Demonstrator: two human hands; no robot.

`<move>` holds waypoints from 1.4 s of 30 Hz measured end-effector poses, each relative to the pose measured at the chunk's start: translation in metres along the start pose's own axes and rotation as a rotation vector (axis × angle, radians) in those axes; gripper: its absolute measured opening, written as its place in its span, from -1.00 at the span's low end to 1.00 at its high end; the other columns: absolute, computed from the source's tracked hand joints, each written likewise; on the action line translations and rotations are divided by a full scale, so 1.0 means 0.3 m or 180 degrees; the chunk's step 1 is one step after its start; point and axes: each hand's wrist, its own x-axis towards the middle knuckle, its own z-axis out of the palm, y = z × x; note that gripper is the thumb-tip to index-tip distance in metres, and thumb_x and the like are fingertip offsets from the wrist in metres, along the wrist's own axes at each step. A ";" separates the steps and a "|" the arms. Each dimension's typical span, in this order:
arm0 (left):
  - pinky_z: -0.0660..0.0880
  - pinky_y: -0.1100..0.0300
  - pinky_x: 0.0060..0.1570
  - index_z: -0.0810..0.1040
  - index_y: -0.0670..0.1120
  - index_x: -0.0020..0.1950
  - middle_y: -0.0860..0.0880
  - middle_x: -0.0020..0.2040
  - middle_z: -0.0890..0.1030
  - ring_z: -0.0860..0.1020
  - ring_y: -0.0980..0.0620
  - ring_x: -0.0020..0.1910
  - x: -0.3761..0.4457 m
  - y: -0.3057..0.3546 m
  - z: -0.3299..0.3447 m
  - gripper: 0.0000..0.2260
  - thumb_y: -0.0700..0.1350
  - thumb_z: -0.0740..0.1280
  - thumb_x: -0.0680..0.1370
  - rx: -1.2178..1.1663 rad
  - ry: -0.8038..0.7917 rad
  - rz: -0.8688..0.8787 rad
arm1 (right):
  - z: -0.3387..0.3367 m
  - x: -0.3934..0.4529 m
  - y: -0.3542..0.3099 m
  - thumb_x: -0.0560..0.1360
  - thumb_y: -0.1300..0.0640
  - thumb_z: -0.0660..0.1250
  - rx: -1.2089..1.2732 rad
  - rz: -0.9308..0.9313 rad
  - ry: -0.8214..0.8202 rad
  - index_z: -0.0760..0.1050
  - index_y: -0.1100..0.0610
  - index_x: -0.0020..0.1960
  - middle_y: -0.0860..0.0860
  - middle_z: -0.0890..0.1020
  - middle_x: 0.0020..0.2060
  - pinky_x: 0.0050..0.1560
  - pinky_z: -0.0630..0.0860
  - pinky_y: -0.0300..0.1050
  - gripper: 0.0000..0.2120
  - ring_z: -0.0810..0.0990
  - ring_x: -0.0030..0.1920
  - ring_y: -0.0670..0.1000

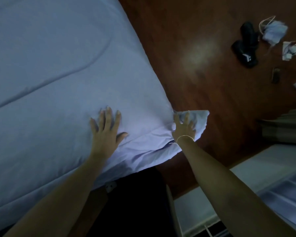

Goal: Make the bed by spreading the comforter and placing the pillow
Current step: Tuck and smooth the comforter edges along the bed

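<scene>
A pale blue comforter (55, 69) lies spread over the bed and fills the left half of the view, with a long crease running across it. My left hand (106, 129) presses flat on it near the bed's corner, fingers apart. My right hand (184, 125) grips the comforter's corner (199, 120), which sticks out past the bed's edge over the floor. A thin bracelet circles my right wrist. No pillow is in view.
A dark red wooden floor (195, 48) runs to the right of the bed. Black slippers (245, 45), a pale blue cloth with cords (273, 31) and small white items (289, 50) lie at the far right. White furniture (246, 182) stands at lower right.
</scene>
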 end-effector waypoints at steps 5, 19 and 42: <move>0.13 -0.39 0.34 0.10 -0.01 0.53 -0.28 0.50 0.18 0.15 -0.34 0.47 0.007 -0.007 0.087 -0.37 0.31 0.05 0.56 0.0305 0.0517 0.0082 | 0.200 0.067 0.171 0.53 -0.03 0.27 0.0238 0.0174 -0.0947 -0.14 -0.05 0.56 0.17 0.02 0.54 0.34 0.37 0.19 -0.23 0.26 0.46 0.23; -0.03 -0.27 0.43 0.23 -0.02 0.49 -0.08 0.49 0.28 0.01 -0.13 0.53 -0.026 0.034 0.118 -0.55 -0.02 0.14 0.59 -0.0061 0.0824 0.0707 | 0.187 0.152 0.126 0.36 0.24 0.43 -0.0386 -0.0828 0.0838 0.66 0.10 -0.21 0.12 0.65 -0.37 0.22 0.46 0.06 -0.93 0.65 -0.22 0.14; -0.19 -0.27 0.42 -0.12 -0.09 0.54 -0.21 0.56 -0.10 -0.11 -0.20 0.54 -0.259 -0.205 0.116 -0.35 0.23 -0.11 0.56 -0.1099 -0.0047 -0.1954 | 0.078 0.020 -0.231 0.63 -0.16 -0.04 0.3306 0.0781 0.0764 -0.10 0.05 0.57 0.08 -0.09 0.57 0.50 -0.07 0.12 -0.40 -0.07 0.56 0.11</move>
